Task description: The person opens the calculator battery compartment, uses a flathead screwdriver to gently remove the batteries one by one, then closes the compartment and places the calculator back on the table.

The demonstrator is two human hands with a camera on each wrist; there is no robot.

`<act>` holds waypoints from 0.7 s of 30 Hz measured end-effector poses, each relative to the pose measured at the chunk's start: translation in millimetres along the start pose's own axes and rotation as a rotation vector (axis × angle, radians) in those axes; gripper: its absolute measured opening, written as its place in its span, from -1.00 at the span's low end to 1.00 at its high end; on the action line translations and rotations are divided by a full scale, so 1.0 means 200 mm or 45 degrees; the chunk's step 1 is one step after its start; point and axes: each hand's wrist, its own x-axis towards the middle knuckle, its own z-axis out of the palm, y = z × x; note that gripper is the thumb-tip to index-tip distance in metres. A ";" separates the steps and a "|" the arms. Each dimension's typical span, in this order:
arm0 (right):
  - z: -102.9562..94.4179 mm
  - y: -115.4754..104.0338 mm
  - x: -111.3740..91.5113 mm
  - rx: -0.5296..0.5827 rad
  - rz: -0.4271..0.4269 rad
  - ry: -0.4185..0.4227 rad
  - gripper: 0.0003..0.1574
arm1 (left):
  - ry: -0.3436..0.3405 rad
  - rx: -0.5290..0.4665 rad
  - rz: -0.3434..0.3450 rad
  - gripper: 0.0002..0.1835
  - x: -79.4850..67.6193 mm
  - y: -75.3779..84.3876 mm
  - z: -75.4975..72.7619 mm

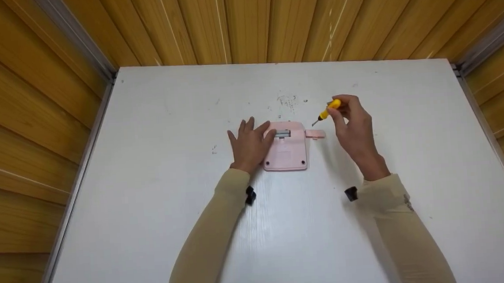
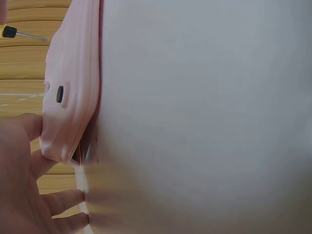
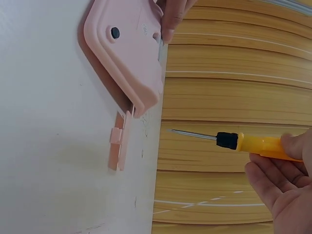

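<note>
A pink device [image 1: 284,154], shaped like a desk calculator, lies with its underside up, showing dark round feet. Its battery slot [image 1: 283,134] is uncovered, and grey battery-like cylinders show inside. My left hand [image 1: 251,146] rests on the device's left side, thumb beside the slot, fingers spread out toward the table. Between thumb and fingers, my right hand [image 1: 356,127] pinches a yellow screwdriver [image 3: 265,146] with a black collar. Its metal tip points down-left, in the air above the small pink battery cover [image 1: 315,133]. That cover lies just right of the device.
The white table [image 1: 158,201] carries dark scuff marks beyond the device. Wood-patterned panels [image 1: 248,22] rise behind its far edge and along both sides. Each sleeve cuff has a small black piece [image 1: 351,193] at the wrist.
</note>
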 end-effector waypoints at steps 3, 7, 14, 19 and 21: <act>0.01 -0.01 0.00 0.016 -0.015 -0.019 -0.56 | -0.002 -0.002 -0.001 -0.42 0.00 0.00 0.00; 0.03 -0.02 0.01 0.029 -0.037 -0.025 -0.57 | -0.001 -0.011 0.002 -0.42 0.00 0.00 0.00; 0.07 -0.05 0.01 0.087 -0.085 -0.030 -0.61 | -0.015 0.005 0.013 -0.41 0.00 -0.01 0.00; 0.10 -0.07 0.01 0.107 -0.083 -0.046 -0.61 | -0.031 0.014 0.013 -0.39 0.00 -0.01 0.00; 0.12 -0.07 0.01 0.107 -0.079 -0.051 -0.61 | -0.031 0.017 0.010 -0.39 0.00 -0.01 0.00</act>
